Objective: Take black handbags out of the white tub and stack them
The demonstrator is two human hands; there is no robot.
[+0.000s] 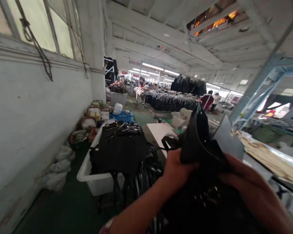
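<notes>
Both my hands grip a dark black bag (200, 146), its upper edge raised and its mouth partly parted. My left hand (177, 167) is closed on the bag's left side, near a black strap loop. On the other side my right hand (241, 177) is closed too, with its fingertips partly lost in shadow. Some gold-coloured metal pieces glint on the bag below the hands. To the left stands a white plastic bin (104, 182) heaped with flat black bags (122, 146), whose straps hang over its side.
Along the white wall lie tied plastic sacks (61, 165) and baskets (79, 136) of small items. Beyond the bin is a blue plastic pallet (123, 116). A white board (158, 131) and a blue metal frame (256, 87) are on the right. Garment-like dark items hang on racks (171, 100) farther back.
</notes>
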